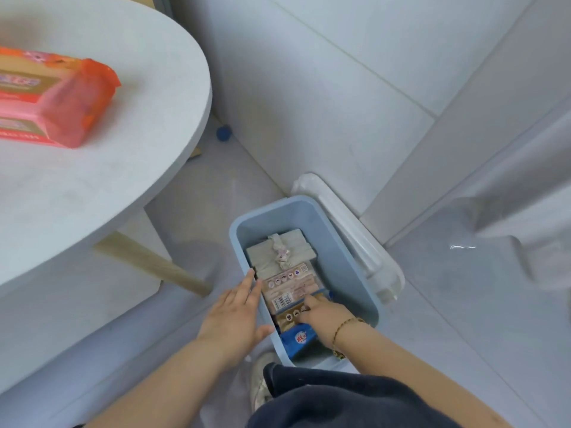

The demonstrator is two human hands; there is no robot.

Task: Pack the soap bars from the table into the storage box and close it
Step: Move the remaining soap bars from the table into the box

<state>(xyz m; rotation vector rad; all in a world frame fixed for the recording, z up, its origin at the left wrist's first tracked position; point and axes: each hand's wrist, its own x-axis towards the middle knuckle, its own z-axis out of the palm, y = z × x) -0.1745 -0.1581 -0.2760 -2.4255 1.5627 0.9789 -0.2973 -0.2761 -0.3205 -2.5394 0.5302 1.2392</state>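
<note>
R hand point(324, 316) inside pale-blue rectangular plastic storage box point(340, 267) on floor, fingers bent onto brown-wrapped soap bar point(289, 319) (gripping vs pressing: can't tell); L hand point(234, 316) flat, open against box's left wall; pink-orange wrapped soap pack point(55, 103) on round grey table point(123, 186) lies up-left, nearer L hand.

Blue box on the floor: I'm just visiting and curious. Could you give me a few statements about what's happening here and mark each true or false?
1. The storage box stands on the floor with its lid off. True.
2. An orange-pink pack lies on the table. True.
3. The white lid lies on the table. False: it is beside the box, by the wall.
4. The right hand reaches into the box, onto the soap packs. True.
5. The left hand holds a soap pack. False: it rests on the box's rim, fingers straight.
</note>
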